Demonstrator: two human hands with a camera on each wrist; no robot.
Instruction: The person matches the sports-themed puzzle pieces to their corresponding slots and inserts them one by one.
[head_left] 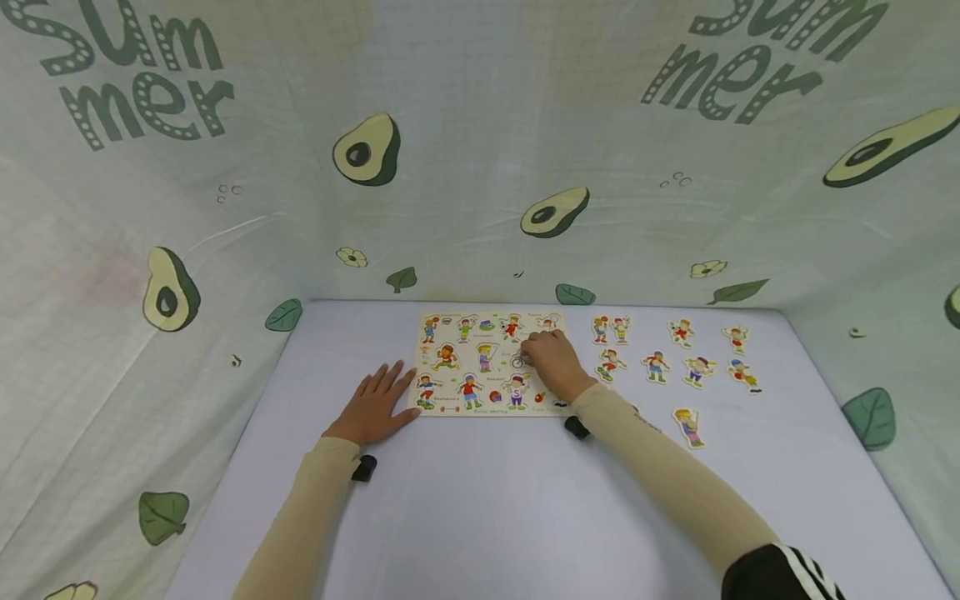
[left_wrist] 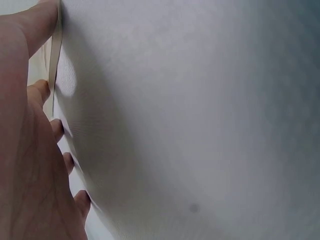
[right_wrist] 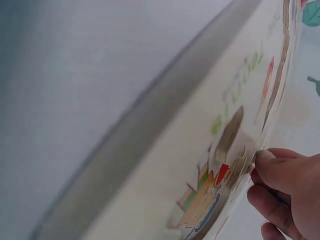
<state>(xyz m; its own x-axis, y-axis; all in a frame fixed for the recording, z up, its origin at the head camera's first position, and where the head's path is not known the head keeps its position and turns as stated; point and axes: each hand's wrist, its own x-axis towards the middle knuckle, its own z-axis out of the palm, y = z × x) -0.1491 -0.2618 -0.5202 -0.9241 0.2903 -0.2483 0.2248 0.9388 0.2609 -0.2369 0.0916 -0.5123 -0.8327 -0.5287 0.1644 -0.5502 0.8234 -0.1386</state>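
Note:
A pale picture puzzle board (head_left: 457,403) with printed sports figures lies flat on the white table. My left hand (head_left: 378,406) rests palm down beside the board's left edge, fingers spread; in the left wrist view its thumb (left_wrist: 42,25) touches the edge. Over the right part of the board is my right hand (head_left: 557,364), fingers bent, at a bicycle picture (head_left: 517,359). The right wrist view has thumb and index finger (right_wrist: 270,170) pinching a thin puzzle piece at the board's surface; the fingers cover most of it.
Several loose figure pieces lie right of the board, among them a batter (head_left: 688,427), a skater (head_left: 744,377) and a footballer (head_left: 681,333). My right forearm (head_left: 660,467) partly covers one near it. A patterned curtain (head_left: 457,167) stands behind the table.

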